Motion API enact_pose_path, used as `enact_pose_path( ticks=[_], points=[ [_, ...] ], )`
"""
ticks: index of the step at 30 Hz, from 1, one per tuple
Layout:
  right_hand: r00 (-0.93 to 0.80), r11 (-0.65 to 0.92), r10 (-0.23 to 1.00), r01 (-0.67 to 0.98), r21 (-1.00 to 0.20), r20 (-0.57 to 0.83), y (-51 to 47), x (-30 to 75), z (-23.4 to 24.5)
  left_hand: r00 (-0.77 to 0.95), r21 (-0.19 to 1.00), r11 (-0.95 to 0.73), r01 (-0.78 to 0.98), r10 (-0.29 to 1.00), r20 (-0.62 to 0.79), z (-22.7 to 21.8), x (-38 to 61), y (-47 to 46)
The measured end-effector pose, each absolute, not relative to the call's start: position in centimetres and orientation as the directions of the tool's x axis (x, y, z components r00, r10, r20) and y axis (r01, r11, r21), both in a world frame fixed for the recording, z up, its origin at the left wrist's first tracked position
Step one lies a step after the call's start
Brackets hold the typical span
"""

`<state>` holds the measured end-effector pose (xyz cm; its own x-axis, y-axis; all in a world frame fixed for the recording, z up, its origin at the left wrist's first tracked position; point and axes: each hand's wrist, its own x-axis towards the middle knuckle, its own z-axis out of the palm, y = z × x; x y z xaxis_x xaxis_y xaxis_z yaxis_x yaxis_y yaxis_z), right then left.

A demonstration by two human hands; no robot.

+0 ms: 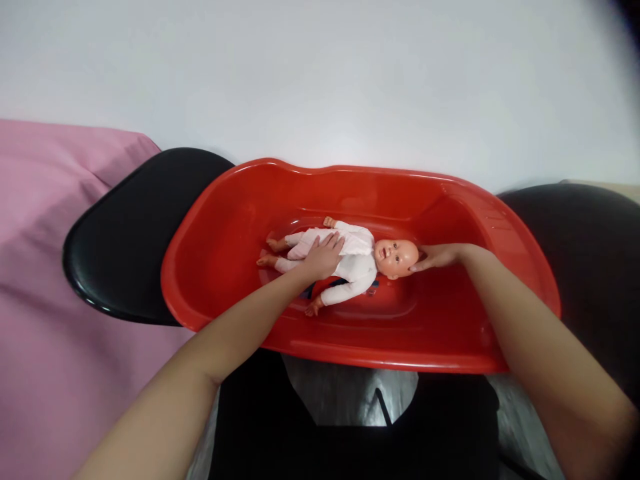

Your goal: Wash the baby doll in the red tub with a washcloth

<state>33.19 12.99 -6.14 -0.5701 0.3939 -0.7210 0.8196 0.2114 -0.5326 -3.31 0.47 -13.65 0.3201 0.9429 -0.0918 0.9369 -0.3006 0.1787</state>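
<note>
A baby doll [357, 243] in white clothes lies face up in a red baby bathtub [215, 220], its head towards the right and its feet towards the left. Across the doll's belly my left hand [326, 256] rests flat, with the fingers extended. My right hand [440, 256] cups the top of the doll's bald head; some of its fingers are hidden behind the head. The doll's arms lie out to either side. Beneath its body, dark markings show on the tub floor.
The tub rests across black seats, one black seat [125, 233] at left and a dark rounded surface [595, 260] at right. Pink cloth [45, 373] spreads on the left. Behind stands a white wall [320, 80]. Grey flooring [350, 397] shows below the near rim.
</note>
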Motion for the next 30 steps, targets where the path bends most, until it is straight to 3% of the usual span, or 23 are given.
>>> enact_pose_path(
  ticks=[8,17,23,30],
  points=[
    [-0.559,0.2,0.386,0.827,-0.525,-0.734,13.1,33.3,-6.3,0.558,0.174,-0.547,0.819,0.83,-0.016,-13.2,-1.2,-0.5],
    [-0.57,0.195,0.394,0.819,-0.54,-0.721,12.8,33.1,-5.8,0.814,0.284,-0.767,0.575,0.57,-0.11,-11.1,1.0,-2.7],
    [-0.57,0.215,0.393,0.82,-0.531,-0.722,12.8,32.9,-5.8,0.827,0.225,-0.802,0.554,0.56,-0.042,-12.2,0.9,-2.9],
    [-0.551,0.218,0.401,0.834,-0.508,-0.732,12.9,33.0,-5.9,0.764,0.206,-0.745,0.634,0.645,-0.019,-13.0,0.1,-2.0]
  ],
)
